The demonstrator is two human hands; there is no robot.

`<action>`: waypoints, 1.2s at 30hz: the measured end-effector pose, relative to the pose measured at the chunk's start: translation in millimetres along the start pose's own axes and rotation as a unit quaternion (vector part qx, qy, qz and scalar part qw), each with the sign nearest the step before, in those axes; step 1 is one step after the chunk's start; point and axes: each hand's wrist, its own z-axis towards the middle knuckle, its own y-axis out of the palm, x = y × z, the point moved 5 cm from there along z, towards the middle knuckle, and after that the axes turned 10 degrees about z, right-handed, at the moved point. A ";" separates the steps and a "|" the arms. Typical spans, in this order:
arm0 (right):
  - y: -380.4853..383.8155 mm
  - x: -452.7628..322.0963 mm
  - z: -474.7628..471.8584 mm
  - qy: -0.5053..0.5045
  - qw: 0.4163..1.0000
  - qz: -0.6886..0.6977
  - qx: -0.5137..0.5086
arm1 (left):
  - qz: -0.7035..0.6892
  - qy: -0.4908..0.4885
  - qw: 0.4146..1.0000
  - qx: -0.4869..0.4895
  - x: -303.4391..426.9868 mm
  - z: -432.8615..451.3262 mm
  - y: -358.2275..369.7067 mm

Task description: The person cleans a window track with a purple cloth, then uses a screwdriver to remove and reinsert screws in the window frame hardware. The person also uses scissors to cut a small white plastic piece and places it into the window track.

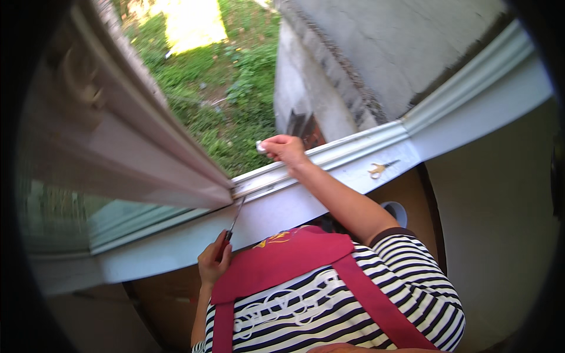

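My left hand grips the dark red and black handle of a screwdriver, its thin metal shaft pointing to the window track near the lower corner of the sliding window sash. Above the outer edge of the track is my right hand, pinching a small whitish piece between thumb and fingers; what the piece is cannot be told. Scissors with yellowish handles and dark blades lie on the white windowsill, to the right of my right forearm.
Outside the open window are green plants and a grey concrete wall. Below the sill at the right stands a pale round container, partly hidden by my arm. A dark red apron covers my chest.
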 end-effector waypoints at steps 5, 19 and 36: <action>-19.9 10.2 -17.8 0.102 0.970 0.216 -0.035 | -0.025 0.029 0.999 -0.007 1.0 10.9 8.0; -138.4 -30.5 -59.5 0.088 0.830 0.520 -0.180 | -0.061 0.065 0.996 0.017 68.0 27.2 66.7; -108.0 -17.0 -94.2 0.250 0.895 0.260 -0.263 | -0.145 0.041 0.988 0.044 163.2 127.8 129.0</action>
